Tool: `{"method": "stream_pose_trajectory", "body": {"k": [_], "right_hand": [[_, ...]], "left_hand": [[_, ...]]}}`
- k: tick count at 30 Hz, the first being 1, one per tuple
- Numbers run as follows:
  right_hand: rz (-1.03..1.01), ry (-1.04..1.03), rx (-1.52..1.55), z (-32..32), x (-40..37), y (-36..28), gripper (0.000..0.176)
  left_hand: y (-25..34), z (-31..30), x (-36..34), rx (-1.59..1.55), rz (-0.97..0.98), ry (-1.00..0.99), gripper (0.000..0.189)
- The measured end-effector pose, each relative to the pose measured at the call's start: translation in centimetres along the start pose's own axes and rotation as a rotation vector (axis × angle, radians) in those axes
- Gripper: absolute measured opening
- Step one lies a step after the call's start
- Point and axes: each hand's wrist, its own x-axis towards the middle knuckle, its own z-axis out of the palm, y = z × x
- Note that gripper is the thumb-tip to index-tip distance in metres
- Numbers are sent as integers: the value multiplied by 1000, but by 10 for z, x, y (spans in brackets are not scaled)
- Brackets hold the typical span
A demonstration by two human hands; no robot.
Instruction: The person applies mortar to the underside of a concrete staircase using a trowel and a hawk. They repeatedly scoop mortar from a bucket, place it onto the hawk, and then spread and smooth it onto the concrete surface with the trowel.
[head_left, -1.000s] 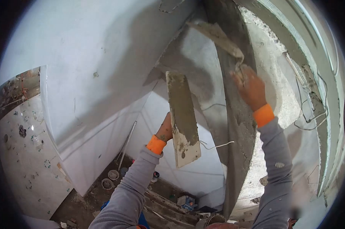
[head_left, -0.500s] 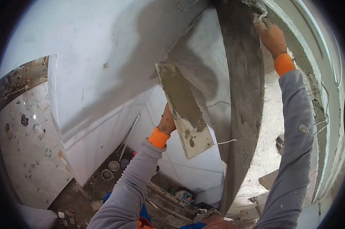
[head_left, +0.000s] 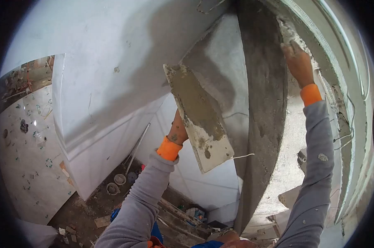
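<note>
My left hand (head_left: 178, 129) is closed on a long flat mortar board (head_left: 215, 153) from behind, its fingers hidden by the board. Wet grey-brown mortar (head_left: 195, 97) covers the board's upper part; the lower end is pale and bare but for smears. High at the right, my right hand (head_left: 298, 64) is closed around what looks like a trowel (head_left: 288, 32), mortar-smeared and blurred, against the rough edge beside the dark plastered strip (head_left: 263, 82). The hand hides its handle.
Smooth pale wall panels (head_left: 108, 82) stand at the left. A thin cable (head_left: 352, 120) hangs by the right edge. Far below are buckets (head_left: 120, 179), a leaning pole (head_left: 138, 146), planks (head_left: 183, 217) and rubble on the floor.
My right hand has come down and slightly right along the edge with the trowel. My left hand and the mortar board have shifted only slightly left in view.
</note>
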Motion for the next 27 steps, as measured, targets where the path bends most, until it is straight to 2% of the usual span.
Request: {"method": "stream_pose_trajectory", "body": {"k": [2, 4, 6, 7, 9, 12, 14, 16, 18, 21, 23, 24, 26, 27], "right_hand": [[9, -111, -112, 7, 8, -10, 52], [17, -202, -197, 10, 29, -13, 52], [27, -281, -256, 6, 59, -5, 51], [21, -206, -254, 10, 70, 7, 50], [13, -60, -249, 13, 78, 23, 48], [32, -66, -283, 5, 66, 28, 47], [44, -120, -338, -2, 62, 29, 52], [5, -136, -346, -13, 55, 27, 54], [-82, -122, -305, -24, 40, 23, 52], [-145, 108, -153, -29, 15, 23, 48], [-44, 93, -152, -28, 0, 19, 48], [8, 86, -152, -26, -5, 17, 48], [-31, -39, -226, -16, -6, 15, 48], [-50, -101, -261, -10, -5, 13, 48]], "left_hand": [[-3, -3, 1, 153, 34, -14, 43], [-4, -5, 4, 454, 130, -34, 42], [6, 1, 1, 449, 128, -28, 41], [10, 3, 0, 448, 126, -27, 40], [2, 0, 3, 273, 84, -37, 42], [-16, 1, 1, -71, 27, -50, 44], [-18, 0, 1, 31, 67, -65, 46], [-7, 0, 1, 485, 166, -93, 49], [-31, -7, 3, 451, 127, -73, 51], [-33, -2, 3, 247, -17, -7, 54], [-42, -4, 4, 245, 9, -18, 55], [-63, -15, 9, 339, 100, -56, 54], [-71, -23, 13, 391, 147, -96, 54], [-67, -24, 13, 350, 102, -94, 53]]}}
